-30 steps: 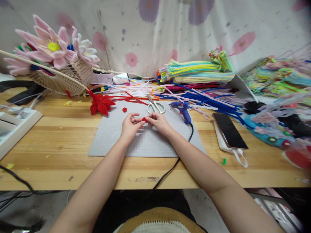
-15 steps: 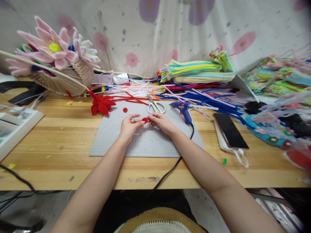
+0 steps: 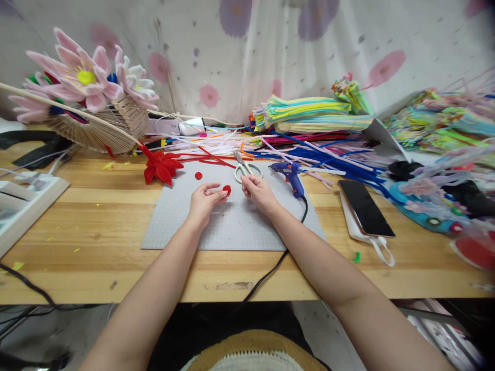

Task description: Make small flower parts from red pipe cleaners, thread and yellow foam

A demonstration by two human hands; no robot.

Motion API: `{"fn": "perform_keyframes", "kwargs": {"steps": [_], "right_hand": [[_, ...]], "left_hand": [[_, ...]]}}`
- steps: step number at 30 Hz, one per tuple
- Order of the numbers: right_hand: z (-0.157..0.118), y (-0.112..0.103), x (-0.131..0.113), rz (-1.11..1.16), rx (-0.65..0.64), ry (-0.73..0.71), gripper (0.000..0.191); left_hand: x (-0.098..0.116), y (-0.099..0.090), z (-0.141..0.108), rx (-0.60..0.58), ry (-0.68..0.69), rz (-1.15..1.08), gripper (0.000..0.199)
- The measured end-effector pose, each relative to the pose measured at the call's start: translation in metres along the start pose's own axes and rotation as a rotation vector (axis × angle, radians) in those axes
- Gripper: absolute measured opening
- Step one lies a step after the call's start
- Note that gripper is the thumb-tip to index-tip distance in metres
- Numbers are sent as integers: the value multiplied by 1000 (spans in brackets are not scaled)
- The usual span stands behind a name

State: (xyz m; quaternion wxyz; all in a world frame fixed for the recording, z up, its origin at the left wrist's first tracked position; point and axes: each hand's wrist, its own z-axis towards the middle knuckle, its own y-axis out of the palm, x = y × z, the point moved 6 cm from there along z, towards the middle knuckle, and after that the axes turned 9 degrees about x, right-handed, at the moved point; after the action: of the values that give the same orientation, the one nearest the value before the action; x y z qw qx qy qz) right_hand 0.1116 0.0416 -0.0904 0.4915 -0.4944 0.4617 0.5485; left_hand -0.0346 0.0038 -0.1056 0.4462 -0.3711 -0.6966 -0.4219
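Note:
Over the grey cutting mat (image 3: 170,226), my left hand (image 3: 203,202) pinches a small red fuzzy coil (image 3: 227,190) between thumb and fingertips. A short gap to the right, my right hand (image 3: 258,191) has its fingers pressed together; whatever they hold, if anything, is too small to make out. Just behind that hand lie white-handled scissors (image 3: 253,169). Another red fuzzy coil (image 3: 198,175) rests on the mat beyond my left hand. At the mat's far left corner is a red pipe-cleaner flower (image 3: 161,166) with pointed petals.
A blue glue gun (image 3: 293,178) lies on the mat's right, its cord running to the table's front edge. Farther right is a phone (image 3: 366,208). Loose pipe cleaners (image 3: 325,157) spread behind the mat. Pink flowers (image 3: 79,72) and a power strip (image 3: 31,206) are left.
My right hand has drawn away to the right from the red coil, opening a gap. The coil stays in my left hand, which has shifted slightly left.

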Motion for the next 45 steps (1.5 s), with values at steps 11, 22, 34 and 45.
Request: {"fn": "perform_keyframes", "kwargs": {"steps": [11,22,34,45], "right_hand": [[-2,18,6,78,-12,-24,38],[-2,18,9,103,-16,51,41],[-3,16,9,115,23,3,43],[5,3,9,21,153,-51,28]], "left_hand": [[0,4,-3,-16,-31,-23,34],[-3,7,-4,-100,-52,17,42],[-1,9,-6,-100,-38,6,46],[-1,5,-3,-17,-15,17,35]]}}
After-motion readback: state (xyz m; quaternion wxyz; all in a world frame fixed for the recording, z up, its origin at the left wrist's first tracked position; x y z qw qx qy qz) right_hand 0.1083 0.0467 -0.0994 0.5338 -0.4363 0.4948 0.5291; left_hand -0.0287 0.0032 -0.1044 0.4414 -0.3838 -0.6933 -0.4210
